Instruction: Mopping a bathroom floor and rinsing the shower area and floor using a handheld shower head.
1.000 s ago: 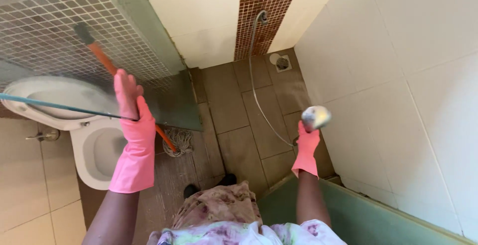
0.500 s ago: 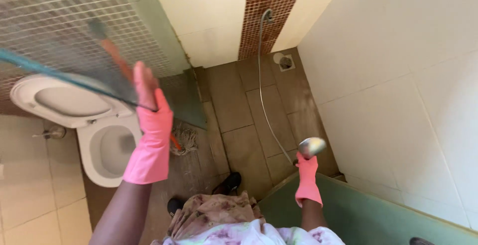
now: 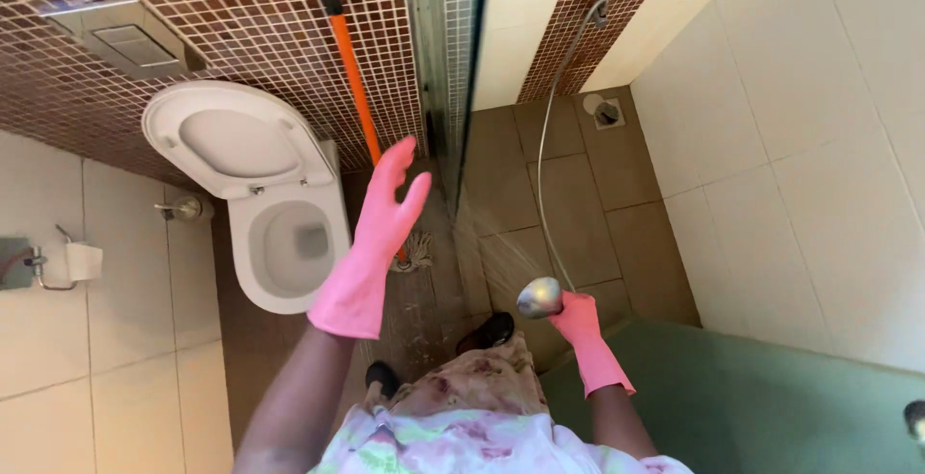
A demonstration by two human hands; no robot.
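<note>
Left hand [image 3: 378,233] open, pink-gloved, now off glass panel edge [image 3: 461,98]; right hand [image 3: 578,325] gripping chrome shower head [image 3: 539,297], lowered and swung leftward; white toilet [image 3: 260,195] now unobstructed

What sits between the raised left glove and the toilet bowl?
In the head view, nothing stands between the left hand and the toilet bowl: only brown floor tile shows. The orange mop handle runs behind the fingers.

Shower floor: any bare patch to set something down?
Bare brown tiles between hose and white wall, drain at the far corner. Crowded near the shower head in the right hand, and around the mop by the toilet.
</note>
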